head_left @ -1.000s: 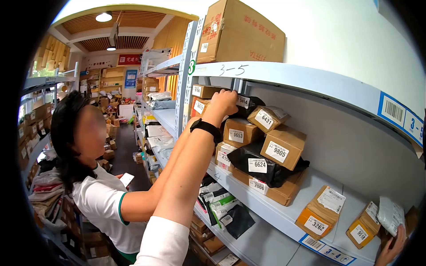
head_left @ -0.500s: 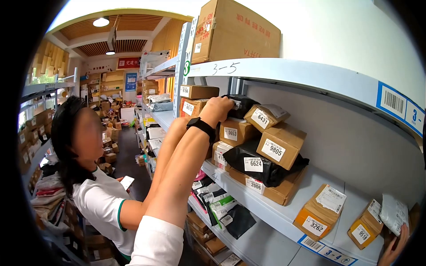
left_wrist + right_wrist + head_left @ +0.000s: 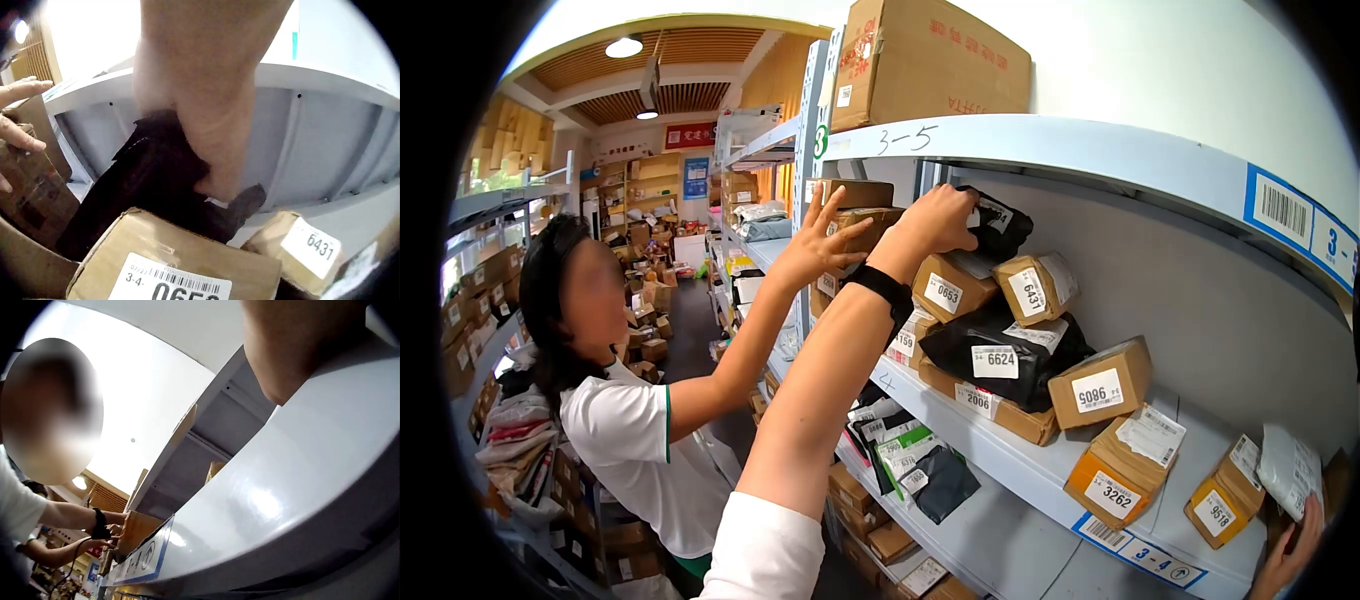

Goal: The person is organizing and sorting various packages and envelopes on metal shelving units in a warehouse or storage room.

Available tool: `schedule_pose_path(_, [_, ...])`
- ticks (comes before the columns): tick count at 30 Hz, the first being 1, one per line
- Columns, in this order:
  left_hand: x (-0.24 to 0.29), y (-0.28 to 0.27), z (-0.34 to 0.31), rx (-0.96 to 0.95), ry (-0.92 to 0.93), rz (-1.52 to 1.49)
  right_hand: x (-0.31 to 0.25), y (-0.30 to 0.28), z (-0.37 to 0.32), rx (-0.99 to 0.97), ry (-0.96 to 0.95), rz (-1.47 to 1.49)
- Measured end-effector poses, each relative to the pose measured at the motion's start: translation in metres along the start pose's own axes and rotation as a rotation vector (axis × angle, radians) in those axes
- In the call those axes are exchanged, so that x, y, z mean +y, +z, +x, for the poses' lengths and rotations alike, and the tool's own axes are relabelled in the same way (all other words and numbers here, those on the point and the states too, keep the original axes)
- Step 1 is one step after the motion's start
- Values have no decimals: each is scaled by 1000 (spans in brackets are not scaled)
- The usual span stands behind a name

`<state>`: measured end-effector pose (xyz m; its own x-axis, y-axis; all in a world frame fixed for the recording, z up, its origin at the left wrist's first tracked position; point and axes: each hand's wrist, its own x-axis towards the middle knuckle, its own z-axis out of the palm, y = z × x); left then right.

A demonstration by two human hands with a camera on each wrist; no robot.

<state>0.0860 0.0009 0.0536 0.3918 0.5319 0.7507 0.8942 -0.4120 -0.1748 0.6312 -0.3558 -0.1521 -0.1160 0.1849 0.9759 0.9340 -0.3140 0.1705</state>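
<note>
In the head view my left hand, past a black wristband, grips a black plastic parcel on top of the stack under the upper shelf. The left wrist view shows its fingers on the dark wrapping, just behind the box labelled 0653. Box 6431 sits right beside and below the parcel. Box 9805 lies tilted, label upside down, against black parcel 6624. At the far right, my right hand touches a light grey mailer with extended fingers.
Another person stands at left, a hand spread before stacked boxes. Box 3262 and box 9518 stand along the shelf edge. Above runs the upper shelf beam, bearing a large carton.
My left hand and the black parcel have shifted right. Box 9805 has tumbled down to the right and box 6431 has slipped lower. The other person's hand has risen, fingers spread.
</note>
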Motion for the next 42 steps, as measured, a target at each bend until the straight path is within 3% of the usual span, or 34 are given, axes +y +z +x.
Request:
schedule_pose_path(2, [9, 3, -3, 57, 53, -35, 47, 28, -34, -76, 43, -58])
schedule_pose_path(4, [17, 6, -8, 84, 83, -31, 50, 33, -42, -144, 127, -108])
schedule_pose_path(8, [25, 14, -26, 194, 116, -47, 51, 36, -43, -135, 117, -119])
schedule_pose_path(11, [32, 15, -42, 248, 124, -100, 3, 7, -8, 18, -12, -7])
schedule_pose_path(18, [57, 24, -51, 312, 252, -191, -7, 6, -1, 36, 6, -15])
schedule_pose_path(24, [117, 52, -66, 323, 368, -398, -10, 5, -4, 39, 23, -29])
schedule_pose_path(31, [126, 45, -87, 270, 324, -594, -6, 6, -5, 43, 25, -40])
schedule_pose_path(33, [129, 36, -108, 491, 252, -686, -5, 10, -7, 54, 25, -27])
schedule_pose_path(36, [131, 19, -155, 573, 200, -769, -4, 8, -4, 64, -6, -31])
schedule_pose_path(42, [144, 27, -242, 468, 140, -864, -7, 7, -4, 47, 19, -28])
